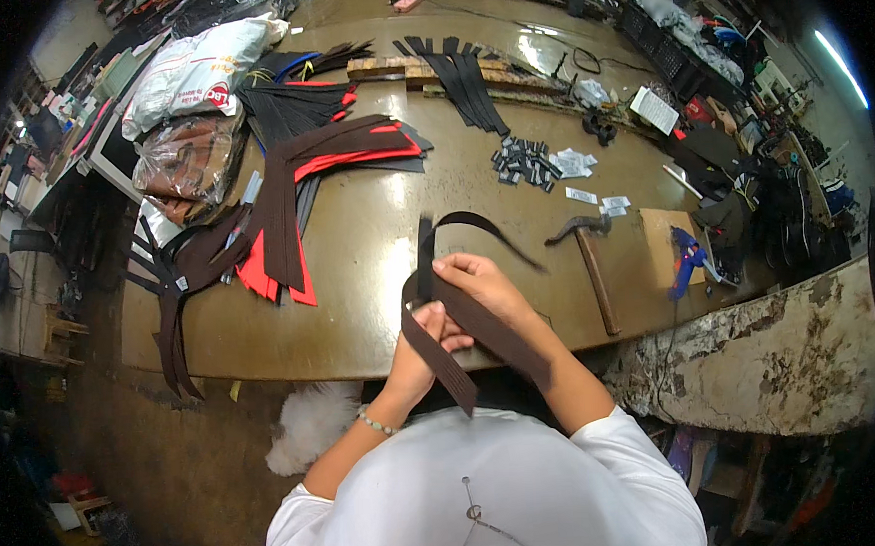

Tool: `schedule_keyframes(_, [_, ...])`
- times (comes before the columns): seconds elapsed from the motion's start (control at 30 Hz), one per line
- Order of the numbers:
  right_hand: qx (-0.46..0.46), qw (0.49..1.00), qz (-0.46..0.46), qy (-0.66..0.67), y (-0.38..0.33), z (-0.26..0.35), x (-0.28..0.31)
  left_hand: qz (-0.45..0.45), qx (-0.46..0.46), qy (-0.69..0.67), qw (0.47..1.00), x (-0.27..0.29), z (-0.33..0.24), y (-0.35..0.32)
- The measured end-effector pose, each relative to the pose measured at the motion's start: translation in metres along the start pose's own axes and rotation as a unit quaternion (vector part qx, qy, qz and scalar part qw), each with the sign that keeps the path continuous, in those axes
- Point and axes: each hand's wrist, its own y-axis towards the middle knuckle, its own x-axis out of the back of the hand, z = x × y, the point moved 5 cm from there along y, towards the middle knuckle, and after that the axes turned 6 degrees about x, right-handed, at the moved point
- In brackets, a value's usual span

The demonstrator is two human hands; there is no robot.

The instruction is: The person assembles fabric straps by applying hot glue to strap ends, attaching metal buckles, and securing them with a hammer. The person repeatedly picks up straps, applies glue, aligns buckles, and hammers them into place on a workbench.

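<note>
Close to my body, over the table's front edge, both hands hold a dark brown ribbed strap (491, 336). A narrower black strap (425, 249) stands up from it, and a loose black length arcs away to the right. My left hand (426, 356) pinches the folded brown strap low down, where one end hangs toward me. Higher up, my right hand (479, 283) has its thumb and fingers closed on the strap near the black piece. Just where the black and brown pieces meet is partly covered by my fingers.
On the table (361, 315), stacks of brown straps (283, 202) and black straps (463, 82) lie left and far. Small black pieces (525, 162) and white labels (571, 162) lie mid-table. Right are a hammer (593, 266) and blue tool (689, 259). A white fluffy thing (312, 425) is below.
</note>
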Motion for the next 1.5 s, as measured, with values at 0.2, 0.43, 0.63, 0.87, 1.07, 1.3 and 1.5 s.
schedule_keyframes(0.2, [0.016, 0.994, -0.042, -0.096, 0.006, 0.001, 0.027, 0.347, 0.083, -0.176, 0.917, -0.023, -0.026, -0.029])
schedule_keyframes(0.43, [0.091, 0.97, -0.05, -0.221, 0.002, 0.005, 0.031, -0.171, -0.351, 0.604, 0.695, -0.01, -0.082, -0.011])
schedule_keyframes(0.63, [-0.011, 0.997, 0.073, 0.006, 0.006, 0.008, 0.033, -0.061, -0.222, 0.504, 0.832, 0.006, -0.084, 0.011])
schedule_keyframes(0.87, [0.19, 0.979, 0.059, -0.045, 0.018, 0.063, 0.03, -0.116, -0.269, 0.551, 0.781, 0.001, -0.07, 0.018])
schedule_keyframes(1.07, [0.153, 0.952, -0.005, -0.266, 0.0, 0.03, 0.008, -0.18, -0.361, 0.592, 0.698, 0.003, -0.065, 0.018])
schedule_keyframes(1.3, [0.316, 0.813, -0.085, -0.482, -0.007, 0.013, -0.007, -0.161, -0.317, 0.533, 0.768, 0.009, -0.062, 0.024])
schedule_keyframes(1.5, [0.353, 0.755, -0.099, -0.543, -0.038, 0.019, -0.015, -0.155, -0.299, 0.544, 0.769, 0.006, -0.059, 0.022])
